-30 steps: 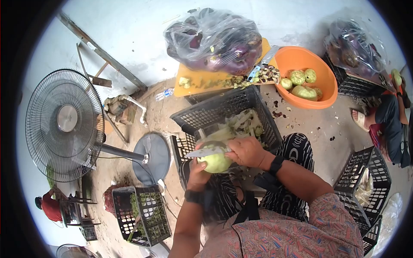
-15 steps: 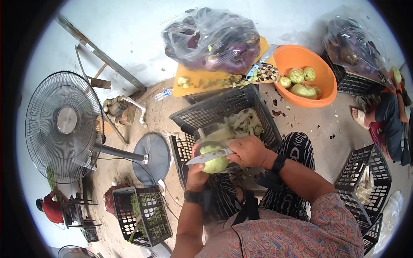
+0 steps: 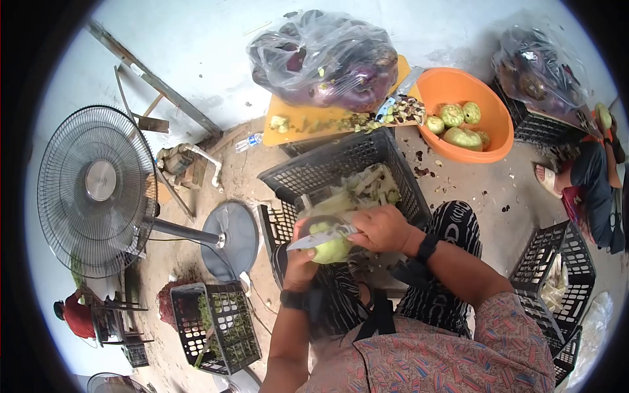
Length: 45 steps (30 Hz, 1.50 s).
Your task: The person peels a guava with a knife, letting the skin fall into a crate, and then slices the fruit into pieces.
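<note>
One vegetable (image 3: 334,252) sits clasped in the left hand (image 3: 300,268), by the crate (image 3: 334,162); the right hand (image 3: 381,228) grips the knife (image 3: 321,240) across it. Skidding on that curve, the knife could nick the left hand.

Tall black wire-cage fan (image 3: 100,181) at L of view, on flat round dark base (image 3: 230,265) (2nd fan (image 3: 116,383), cut off, at bottom edge). Nr it, bent white plastic pipe (image 3: 217,172) & small clear plastic bottle (image 3: 249,142) w/ blue label. Lower L, black openwork plastic crate (image 3: 227,327) w/ greenery (image 3: 205,316), poss. leafy veg, too small to tell. Far L, person in red top (image 3: 79,319). Lower R, crumpled clear plastic sheet (image 3: 595,331) beside black plastic crates (image 3: 569,275).
</note>
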Motion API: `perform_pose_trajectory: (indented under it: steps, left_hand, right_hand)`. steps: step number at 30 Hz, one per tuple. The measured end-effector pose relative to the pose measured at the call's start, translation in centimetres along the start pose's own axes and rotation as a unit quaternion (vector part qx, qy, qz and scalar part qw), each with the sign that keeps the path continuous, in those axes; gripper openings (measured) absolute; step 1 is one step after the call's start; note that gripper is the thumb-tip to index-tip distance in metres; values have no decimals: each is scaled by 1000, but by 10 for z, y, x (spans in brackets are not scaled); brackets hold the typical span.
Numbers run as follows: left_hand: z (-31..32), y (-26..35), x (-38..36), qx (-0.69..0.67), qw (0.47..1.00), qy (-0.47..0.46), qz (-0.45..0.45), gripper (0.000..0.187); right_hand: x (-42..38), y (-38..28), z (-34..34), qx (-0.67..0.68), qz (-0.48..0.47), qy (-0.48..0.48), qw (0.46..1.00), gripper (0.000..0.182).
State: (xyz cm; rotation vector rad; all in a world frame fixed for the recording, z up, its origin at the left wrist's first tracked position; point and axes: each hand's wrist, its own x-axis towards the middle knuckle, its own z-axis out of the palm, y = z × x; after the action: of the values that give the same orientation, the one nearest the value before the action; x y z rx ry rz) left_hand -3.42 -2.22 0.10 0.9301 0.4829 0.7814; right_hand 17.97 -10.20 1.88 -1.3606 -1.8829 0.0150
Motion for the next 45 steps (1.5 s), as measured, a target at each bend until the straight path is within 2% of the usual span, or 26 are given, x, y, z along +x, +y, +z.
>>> perform_pose_trajectory:
  steps: [4,9,13,16,18,21,22,24,28,30,39,45]
  left_hand:
    - [-1,0,1,-4,1000,-4,5,83]
    - [-1,0,0,4,1000,-4,9,82]
    - [-1,-1,1,3,1000,-6,5,82]
    - [-2,0,-4,-3,1000,-8,-6,83]
    - [-1,2,-6,-9,1000,-12,-15,83]
    - [-1,4,-7,-17,999,-29,-13,84]
    - [-3,2,-5,-10,1000,-17,-11,85]
    - [-2,2,-2,-4,1000,-5,-7,85]
    - [-3,-1,1,-8,1000,-12,0,84]
    - [-6,-2,1,4,1000,-23,2,82]
    - [-1,0,-4,0,1000,-20,-16,80]
    - [-2,0,-2,6,1000,-19,-8,80]
  right_hand:
    - [-2,2,2,-1,-6,12,1000,26]
    - [-2,-1,-3,-11,0,-42,999,28]
    - [-3,0,0,-8,2,-41,999,29]
    - [-2,7,3,-1,28,-23,999,29]
    - [1,17,2,-83,22,-10,996,26]
    - [-1,16,0,-49,68,-43,996,28]
    - [-1,15,0,-48,66,-44,996,28]
    - [-2,9,1,-7,4,-16,1000,28]
    - [-1,0,-5,23,5,-37,999,28]
    - [-1,2,-3,11,-43,-9,999,27]
    - [-2,8,-3,0,-1,-34,999,26]
    - [-4,1,-8,24,-9,-55,998,27]
